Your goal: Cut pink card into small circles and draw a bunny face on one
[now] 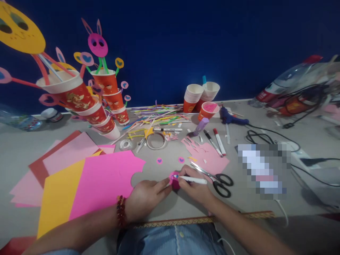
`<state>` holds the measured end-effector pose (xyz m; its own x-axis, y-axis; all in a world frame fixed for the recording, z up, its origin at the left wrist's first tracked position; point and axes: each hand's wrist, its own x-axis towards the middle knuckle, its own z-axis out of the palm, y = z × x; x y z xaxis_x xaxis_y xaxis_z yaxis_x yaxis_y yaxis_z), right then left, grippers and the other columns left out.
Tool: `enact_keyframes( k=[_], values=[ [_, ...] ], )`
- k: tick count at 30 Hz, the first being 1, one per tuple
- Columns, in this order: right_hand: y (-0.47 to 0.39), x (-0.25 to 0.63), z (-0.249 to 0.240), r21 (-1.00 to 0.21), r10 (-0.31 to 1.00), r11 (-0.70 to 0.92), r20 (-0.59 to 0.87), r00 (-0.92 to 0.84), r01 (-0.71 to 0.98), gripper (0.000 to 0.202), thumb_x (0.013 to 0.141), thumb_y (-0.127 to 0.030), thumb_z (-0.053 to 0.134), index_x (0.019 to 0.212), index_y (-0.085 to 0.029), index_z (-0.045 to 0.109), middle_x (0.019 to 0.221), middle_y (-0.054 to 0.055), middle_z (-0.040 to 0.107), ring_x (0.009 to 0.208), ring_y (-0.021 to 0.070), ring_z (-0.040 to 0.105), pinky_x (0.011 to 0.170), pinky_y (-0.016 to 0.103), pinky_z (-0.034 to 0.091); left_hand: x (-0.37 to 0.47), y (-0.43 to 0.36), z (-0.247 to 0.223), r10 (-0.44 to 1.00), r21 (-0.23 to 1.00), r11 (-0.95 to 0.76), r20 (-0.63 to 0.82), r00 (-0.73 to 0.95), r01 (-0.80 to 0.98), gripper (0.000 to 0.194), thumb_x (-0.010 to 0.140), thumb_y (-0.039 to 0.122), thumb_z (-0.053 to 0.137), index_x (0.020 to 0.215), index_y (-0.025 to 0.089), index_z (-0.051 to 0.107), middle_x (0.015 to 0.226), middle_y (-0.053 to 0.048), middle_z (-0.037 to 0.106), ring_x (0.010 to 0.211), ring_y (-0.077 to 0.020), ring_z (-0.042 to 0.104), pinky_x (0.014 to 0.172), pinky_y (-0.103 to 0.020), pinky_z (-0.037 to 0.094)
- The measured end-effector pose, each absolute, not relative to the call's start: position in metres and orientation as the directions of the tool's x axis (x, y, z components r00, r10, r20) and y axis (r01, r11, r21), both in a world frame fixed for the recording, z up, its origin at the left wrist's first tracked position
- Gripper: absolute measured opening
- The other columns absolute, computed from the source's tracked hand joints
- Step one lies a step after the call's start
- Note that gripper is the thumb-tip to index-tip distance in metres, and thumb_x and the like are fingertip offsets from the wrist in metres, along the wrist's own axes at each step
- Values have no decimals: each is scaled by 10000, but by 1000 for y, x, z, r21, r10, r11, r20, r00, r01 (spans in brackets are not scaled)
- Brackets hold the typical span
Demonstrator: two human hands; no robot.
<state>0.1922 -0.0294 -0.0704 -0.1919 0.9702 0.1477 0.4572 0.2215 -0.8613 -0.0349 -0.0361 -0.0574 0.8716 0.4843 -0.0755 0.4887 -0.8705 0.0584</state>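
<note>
A person's two bare hands work at a grey table (157,172), on a small, round magenta paper disc (174,181) near its front edge. Blue marks show on the disc; the drawing seems only partly done, with more colouring probably left. Just beyond, two smaller pink paper discs with purple hearts (159,160) look finished, as do bunny-headed figures of stacked red paper cups (105,83) at back left. The right hand (196,191) grips a slim white marker pen (196,180), wrist low, tip at the disc. The left hand (146,198) lies palm-down, fingers extended to the disc's left edge; whether they pinch it, I cannot tell.
</note>
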Motion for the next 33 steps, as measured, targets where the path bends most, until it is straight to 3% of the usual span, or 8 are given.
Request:
enact_keyframes(
  k=[33],
  values=[
    [-30, 194, -70, -832, 952, 287, 193, -236, 475, 110, 735, -179, 489, 639, -228, 467, 539, -48, 503, 495, 119, 458, 504, 229, 349, -37, -36, -60, 477, 63, -874, -70, 876, 481, 530, 906, 105, 498, 1426, 173, 420, 1422, -123, 535, 783, -168, 665, 583, -307, 521]
  ],
)
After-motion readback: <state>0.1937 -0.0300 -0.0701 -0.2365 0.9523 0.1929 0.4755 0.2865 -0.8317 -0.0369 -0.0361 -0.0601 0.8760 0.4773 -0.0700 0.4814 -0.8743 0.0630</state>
